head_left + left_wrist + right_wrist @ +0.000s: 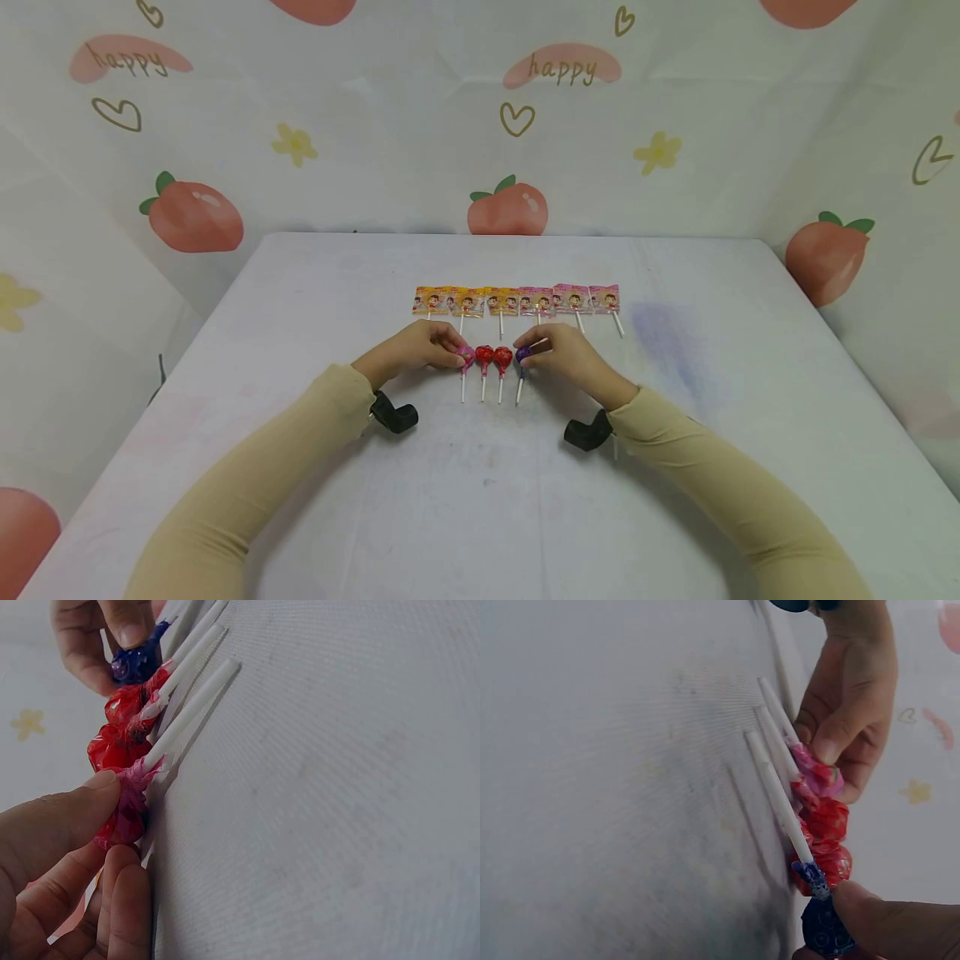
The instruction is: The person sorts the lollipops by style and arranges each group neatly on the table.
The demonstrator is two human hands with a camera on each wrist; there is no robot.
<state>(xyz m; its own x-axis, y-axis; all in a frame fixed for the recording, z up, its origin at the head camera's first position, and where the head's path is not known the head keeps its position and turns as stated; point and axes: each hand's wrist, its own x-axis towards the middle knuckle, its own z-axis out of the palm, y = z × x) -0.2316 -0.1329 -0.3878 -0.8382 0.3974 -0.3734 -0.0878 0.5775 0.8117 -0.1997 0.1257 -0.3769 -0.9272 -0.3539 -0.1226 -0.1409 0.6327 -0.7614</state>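
Observation:
Between thumb and fingers, my left hand (420, 343) pinches the head of a pink lollipop (129, 814) at the left end of a short row. My right hand (564, 357) pinches a dark blue-purple lollipop (826, 927) at the row's right end. Two red lollipops, a left one (484, 357) and a right one (503, 358), lie side by side between the hands, untouched as far as the head view shows. All the white sticks point toward me. A small gap separates the purple lollipop from the nearest red one in the head view.
Behind the hands, several flat-wrapped lollipops form a row, yellow packets (467, 302) on the left and pink packets (573, 297) on the right. Everything lies on a white-covered table (465, 517). A patterned cloth (405, 133) hangs behind it. Black wrist-worn pieces stick out below both hands.

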